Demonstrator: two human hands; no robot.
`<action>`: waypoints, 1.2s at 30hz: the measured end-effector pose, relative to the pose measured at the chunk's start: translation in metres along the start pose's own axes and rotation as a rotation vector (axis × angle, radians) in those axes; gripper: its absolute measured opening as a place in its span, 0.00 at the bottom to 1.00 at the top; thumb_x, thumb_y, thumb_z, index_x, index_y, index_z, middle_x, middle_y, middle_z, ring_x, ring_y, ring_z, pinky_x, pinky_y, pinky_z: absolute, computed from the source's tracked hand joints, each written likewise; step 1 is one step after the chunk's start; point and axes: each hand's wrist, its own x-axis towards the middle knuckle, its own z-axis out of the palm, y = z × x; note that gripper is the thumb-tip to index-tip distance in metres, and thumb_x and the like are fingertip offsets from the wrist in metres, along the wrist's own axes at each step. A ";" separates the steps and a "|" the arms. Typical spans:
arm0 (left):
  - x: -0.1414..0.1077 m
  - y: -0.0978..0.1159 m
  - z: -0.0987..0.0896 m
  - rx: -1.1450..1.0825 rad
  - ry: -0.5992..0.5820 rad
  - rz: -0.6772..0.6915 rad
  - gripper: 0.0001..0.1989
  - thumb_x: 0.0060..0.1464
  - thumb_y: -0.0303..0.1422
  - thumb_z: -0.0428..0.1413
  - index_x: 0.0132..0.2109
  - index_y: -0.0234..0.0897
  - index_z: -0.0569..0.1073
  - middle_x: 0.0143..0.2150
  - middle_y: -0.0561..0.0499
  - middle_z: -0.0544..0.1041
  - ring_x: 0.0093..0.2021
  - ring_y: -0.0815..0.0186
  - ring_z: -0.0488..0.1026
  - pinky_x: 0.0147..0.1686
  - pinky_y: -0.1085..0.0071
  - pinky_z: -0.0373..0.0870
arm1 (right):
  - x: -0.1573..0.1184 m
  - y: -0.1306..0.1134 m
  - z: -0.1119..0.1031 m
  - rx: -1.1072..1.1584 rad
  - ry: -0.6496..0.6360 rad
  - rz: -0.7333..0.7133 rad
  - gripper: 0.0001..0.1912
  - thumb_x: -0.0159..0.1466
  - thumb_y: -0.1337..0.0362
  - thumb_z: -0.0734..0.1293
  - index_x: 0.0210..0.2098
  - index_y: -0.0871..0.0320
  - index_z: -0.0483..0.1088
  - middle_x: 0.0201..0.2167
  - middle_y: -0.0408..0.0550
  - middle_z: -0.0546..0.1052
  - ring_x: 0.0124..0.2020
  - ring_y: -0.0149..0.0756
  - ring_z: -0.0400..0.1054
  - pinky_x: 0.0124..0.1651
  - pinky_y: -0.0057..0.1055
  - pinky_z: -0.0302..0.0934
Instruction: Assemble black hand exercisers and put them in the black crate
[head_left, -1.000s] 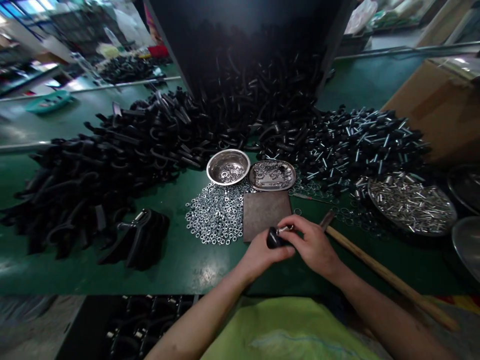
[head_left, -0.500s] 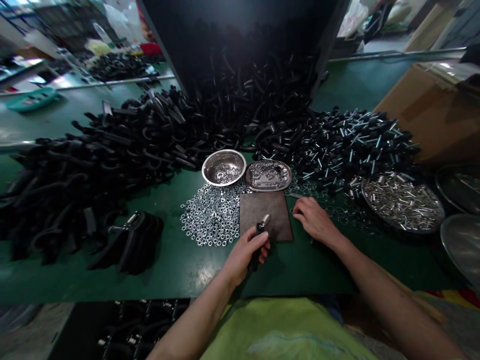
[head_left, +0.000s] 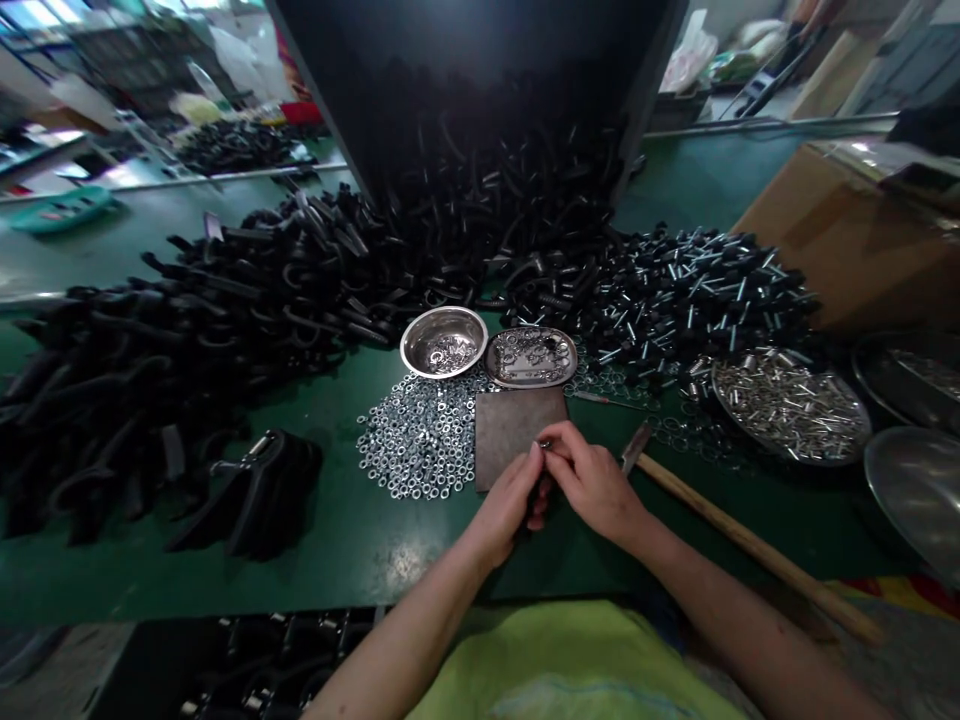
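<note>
In front of my body, my left hand (head_left: 504, 508) is closed around a black plastic handle (head_left: 535, 493), mostly hidden by the fingers. My right hand (head_left: 596, 488) meets it there, thumb and fingers pinched at the handle's metal tip (head_left: 545, 444). Whether a small piece sits in that pinch I cannot make out. Both hands are over the near right corner of a flat brown-grey plate (head_left: 501, 425). Just right of my right hand lies a hammer (head_left: 742, 536) with a wooden shaft.
Loose nuts (head_left: 416, 450) spread left of the plate. Behind it stand a steel bowl (head_left: 406, 352) and an oval tray (head_left: 529, 384) of small parts. Black handles (head_left: 300, 290) heap at back left, black-headed bolts (head_left: 697, 290) at right, near a carton (head_left: 855, 230). A thin tool (head_left: 592, 398) lies behind.
My right hand has moved left from beside the plate to the handle's metal end. The spring-like end, seen before, is now mostly covered by fingers. The hammer shows more fully.
</note>
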 end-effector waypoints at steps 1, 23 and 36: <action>-0.002 -0.001 -0.001 0.061 0.001 0.032 0.25 0.50 0.57 0.51 0.33 0.36 0.64 0.24 0.57 0.59 0.21 0.76 0.54 0.16 0.82 0.48 | -0.001 0.002 0.000 0.072 -0.036 0.011 0.08 0.64 0.64 0.57 0.40 0.56 0.66 0.20 0.39 0.71 0.24 0.32 0.68 0.29 0.27 0.58; 0.007 0.002 -0.024 -0.491 0.073 -0.165 0.22 0.53 0.51 0.52 0.30 0.32 0.68 0.23 0.54 0.64 0.18 0.76 0.56 0.15 0.81 0.49 | 0.088 0.066 -0.093 -0.881 0.140 -0.260 0.21 0.61 0.76 0.56 0.50 0.62 0.70 0.46 0.60 0.71 0.46 0.47 0.65 0.44 0.39 0.62; 0.011 0.010 -0.008 -0.666 0.134 0.038 0.08 0.46 0.35 0.53 0.27 0.33 0.67 0.18 0.55 0.63 0.18 0.74 0.58 0.19 0.77 0.56 | 0.001 -0.010 -0.003 -0.219 0.150 -0.429 0.11 0.65 0.63 0.60 0.42 0.56 0.73 0.38 0.52 0.77 0.40 0.39 0.72 0.43 0.35 0.66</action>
